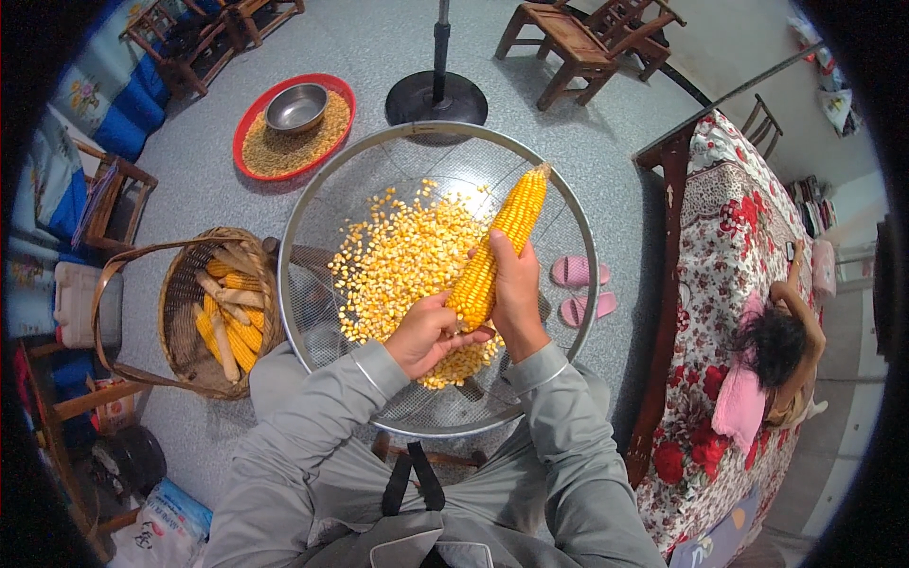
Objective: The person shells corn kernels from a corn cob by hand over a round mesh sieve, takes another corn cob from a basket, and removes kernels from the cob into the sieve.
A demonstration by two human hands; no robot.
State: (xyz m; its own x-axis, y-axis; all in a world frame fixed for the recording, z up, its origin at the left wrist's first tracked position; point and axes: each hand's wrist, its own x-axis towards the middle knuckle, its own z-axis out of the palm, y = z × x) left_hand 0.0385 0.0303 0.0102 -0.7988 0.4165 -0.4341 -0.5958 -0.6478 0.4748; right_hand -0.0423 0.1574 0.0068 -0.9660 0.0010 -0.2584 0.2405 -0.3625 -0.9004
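Corn (504,237), one full yellow ear, is slanting above the right half of a round mesh sieve (327,204), its long axis running from a lower end near the person's body up and away to the right. The right hand (514,292) is gripping it from the right side at its lower middle, while the left hand (426,333) is sitting to the lower left, holding that near end narrowly between thumb and fingers; both are touching the ear, so neither is standing nearer. Beneath them, loose kernels (402,256) are spreading over the mesh, mostly left of the ear. Beside the sieve on the left, a wicker basket (180,293) is holding yellow ears (245,340) and pale stripped cobs (225,343). On the speckled grey floor (379,47), a red basin (241,166) is carrying yellowish grains (275,156) and a metal bowl (295,109), pink slippers (570,272) are lying by the sieve's right rim, and a black stand base (405,99) is resting beyond. Farther right, another person (786,355) is reclining on a flowered bed (710,317).
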